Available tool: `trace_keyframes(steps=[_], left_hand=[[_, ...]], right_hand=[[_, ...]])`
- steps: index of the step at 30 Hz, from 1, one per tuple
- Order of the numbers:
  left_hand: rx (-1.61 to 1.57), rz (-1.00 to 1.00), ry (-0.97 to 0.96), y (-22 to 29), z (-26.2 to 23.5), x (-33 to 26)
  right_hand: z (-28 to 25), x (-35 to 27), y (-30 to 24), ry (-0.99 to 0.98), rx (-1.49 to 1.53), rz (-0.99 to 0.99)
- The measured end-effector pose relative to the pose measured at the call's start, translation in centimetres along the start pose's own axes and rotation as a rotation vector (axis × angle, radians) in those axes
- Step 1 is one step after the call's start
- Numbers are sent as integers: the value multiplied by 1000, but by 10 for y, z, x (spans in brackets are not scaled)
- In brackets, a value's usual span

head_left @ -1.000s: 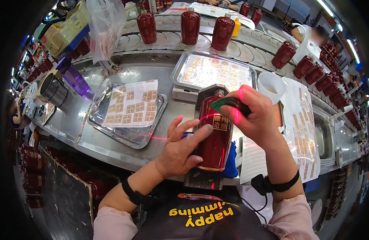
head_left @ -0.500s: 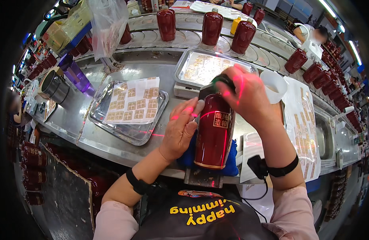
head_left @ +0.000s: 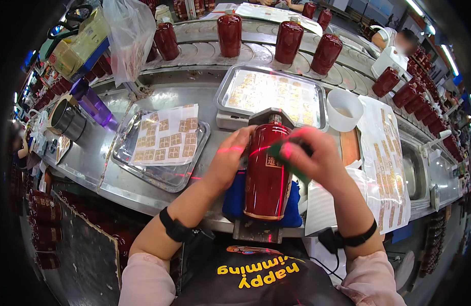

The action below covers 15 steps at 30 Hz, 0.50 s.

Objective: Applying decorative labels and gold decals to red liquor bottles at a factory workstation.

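A dark red glass bottle with a gold square label lies tilted, its neck away from me, on a blue cloth. My left hand holds the bottle's upper left side, with the fingertips by its shoulder. In my right hand is a dark green pad, pressed against the front of the bottle at the label's upper edge and covering part of it. Red laser lines cross the bottle and both hands. A dark angled holder surrounds the neck.
Gold label sheets lie in a left metal tray, in a far tray and on a white sheet at right. A white cup stands beside the far tray. Red bottles line the conveyor. A purple tumbler leans at left.
My right hand has come down from the bottle's neck to its label with the green pad. My left hand has closed in against the bottle's side. Bottles on the conveyor have shifted right.
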<state>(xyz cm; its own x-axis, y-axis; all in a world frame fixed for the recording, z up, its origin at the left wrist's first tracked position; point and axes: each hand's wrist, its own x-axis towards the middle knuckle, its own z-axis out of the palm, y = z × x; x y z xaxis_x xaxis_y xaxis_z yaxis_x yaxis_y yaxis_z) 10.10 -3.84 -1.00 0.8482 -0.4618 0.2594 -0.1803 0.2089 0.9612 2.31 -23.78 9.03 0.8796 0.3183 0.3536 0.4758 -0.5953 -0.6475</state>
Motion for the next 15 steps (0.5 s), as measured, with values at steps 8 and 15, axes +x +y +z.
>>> trace_keyframes(steps=[8, 15], left_hand=[[-566, -732, -211, 21, 8, 51], [-393, -685, -222, 53, -12, 34]], right_hand=[[-84, 49, 105, 322, -372, -44], [-166, 210, 247, 377, -659, 382]])
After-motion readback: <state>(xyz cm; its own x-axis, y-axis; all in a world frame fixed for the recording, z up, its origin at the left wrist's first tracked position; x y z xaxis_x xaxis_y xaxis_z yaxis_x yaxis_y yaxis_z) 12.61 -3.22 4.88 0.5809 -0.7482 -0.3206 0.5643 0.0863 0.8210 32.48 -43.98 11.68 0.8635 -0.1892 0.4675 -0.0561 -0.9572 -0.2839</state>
